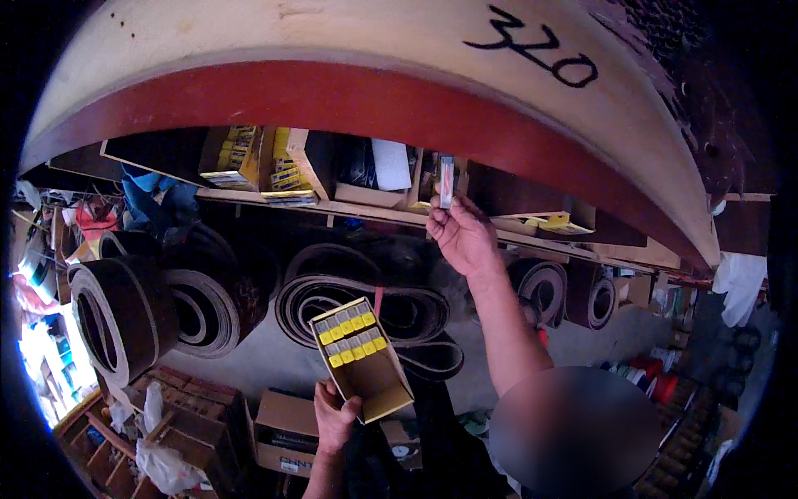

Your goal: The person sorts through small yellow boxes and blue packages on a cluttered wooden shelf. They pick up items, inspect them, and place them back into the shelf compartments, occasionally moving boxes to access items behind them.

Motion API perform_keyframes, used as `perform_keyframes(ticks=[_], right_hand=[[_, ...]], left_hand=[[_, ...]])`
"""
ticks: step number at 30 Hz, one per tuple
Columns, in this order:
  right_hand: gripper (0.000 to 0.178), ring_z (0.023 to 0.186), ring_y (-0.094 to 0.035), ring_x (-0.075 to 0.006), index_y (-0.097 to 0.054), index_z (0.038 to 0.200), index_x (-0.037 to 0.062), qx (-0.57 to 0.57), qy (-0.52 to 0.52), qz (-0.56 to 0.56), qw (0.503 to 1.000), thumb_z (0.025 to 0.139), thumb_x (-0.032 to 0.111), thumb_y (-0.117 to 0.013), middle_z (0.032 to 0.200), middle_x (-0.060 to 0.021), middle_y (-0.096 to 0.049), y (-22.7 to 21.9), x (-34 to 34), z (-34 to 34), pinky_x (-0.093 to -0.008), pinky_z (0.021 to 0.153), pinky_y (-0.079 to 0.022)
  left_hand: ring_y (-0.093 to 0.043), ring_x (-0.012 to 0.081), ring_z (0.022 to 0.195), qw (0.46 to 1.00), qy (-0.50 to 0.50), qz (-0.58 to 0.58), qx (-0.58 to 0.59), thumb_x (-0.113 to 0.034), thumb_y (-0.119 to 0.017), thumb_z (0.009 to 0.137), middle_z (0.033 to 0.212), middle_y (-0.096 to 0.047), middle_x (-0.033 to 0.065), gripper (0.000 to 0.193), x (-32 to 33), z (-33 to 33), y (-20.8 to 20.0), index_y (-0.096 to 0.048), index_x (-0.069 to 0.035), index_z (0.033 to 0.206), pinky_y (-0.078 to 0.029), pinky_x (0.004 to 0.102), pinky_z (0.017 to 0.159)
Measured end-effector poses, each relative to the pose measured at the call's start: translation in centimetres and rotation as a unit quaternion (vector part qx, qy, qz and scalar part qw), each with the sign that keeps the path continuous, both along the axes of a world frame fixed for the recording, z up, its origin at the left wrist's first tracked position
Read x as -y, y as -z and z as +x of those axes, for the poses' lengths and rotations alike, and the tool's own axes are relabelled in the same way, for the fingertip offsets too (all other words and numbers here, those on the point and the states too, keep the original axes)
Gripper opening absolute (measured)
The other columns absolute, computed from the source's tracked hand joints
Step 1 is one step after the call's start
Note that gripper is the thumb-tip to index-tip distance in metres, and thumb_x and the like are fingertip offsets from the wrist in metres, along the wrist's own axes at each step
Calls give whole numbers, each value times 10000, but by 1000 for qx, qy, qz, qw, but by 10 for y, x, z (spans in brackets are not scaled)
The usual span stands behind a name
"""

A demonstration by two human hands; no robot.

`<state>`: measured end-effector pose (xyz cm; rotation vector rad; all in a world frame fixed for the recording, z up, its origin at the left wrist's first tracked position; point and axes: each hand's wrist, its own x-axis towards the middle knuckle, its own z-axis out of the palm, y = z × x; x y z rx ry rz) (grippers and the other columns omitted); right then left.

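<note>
A huge cream belt [249,37] with a dark red edge is curving across the top, with black writing showing on it. Below it, a long wooden shelf [382,217] is holding open boxes, and some of those boxes are holding yellow packs [238,150]. Under the shelf, fat rolls of dark brown belt [154,303] are sitting side by side. A brown cardboard carton [287,416] is resting low down, left of the person.

In the middle, a small open cardboard box [378,387] is tilting in front of the rolls. The left hand [335,420] is gripping its lower left side, with the thumb lying over the rim; the other fingers are partly hiding, so nobody can tell how far they are curling. The right hand [465,241] is reaching up near the shelf, its thumb and fingers closing in a pinch.

Inside the small box, little clear packs with yellow ends [357,333] are standing in two rows, filling the upper part. Smallest of all, one thin clear case [446,181] is pointing up from the right hand's pinch, well apart from the box. Something red is showing inside it.
</note>
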<state>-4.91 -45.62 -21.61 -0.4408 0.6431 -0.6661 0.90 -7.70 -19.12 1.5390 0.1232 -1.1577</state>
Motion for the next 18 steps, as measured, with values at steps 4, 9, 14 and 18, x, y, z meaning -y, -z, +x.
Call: perform_keyframes(ticks=[4, 9, 14, 18], right_hand=[[196, 826, -624, -164, -602, 1131, 55, 20, -6, -15, 1000, 969, 139, -533, 999, -74, -650, -2, 0, -1, -387, 793, -561], [213, 826, -623, -155, -592, 1150, 50, 14, -14, -31, 999, 974, 149, -526, 1006, -77, -647, -1, -1, -7, -381, 794, -561], [210, 824, -611, -150, -591, 1155, 59, 21, -21, -32, 999, 973, 145, -531, 1000, -77, -642, -4, -3, -5, -381, 795, -561], [192, 809, -601, -154, -586, 1141, 68, 6, 23, -27, 999, 961, 125, -550, 1002, -82, -639, 3, 0, -9, -381, 785, -560]], left_hand=[[-424, 105, 798, 999, 16, 11, 27, -141, -712, 661, 849, -421, -3, 414, -5, -6, 9, -357, -86, 867, -402, 251, 749], [-417, 100, 785, 1000, 11, -7, 12, -130, -719, 661, 844, -412, -2, 448, 4, -8, 0, -317, -109, 859, -403, 252, 737], [-421, 90, 786, 1000, 17, 13, 8, -99, -710, 671, 853, -420, 0, 452, 9, -5, -15, -306, -120, 874, -411, 251, 733], [-430, 94, 800, 1000, 17, 3, 11, -97, -707, 671, 860, -430, 5, 433, 6, -7, -9, -336, -104, 894, -416, 257, 753]])
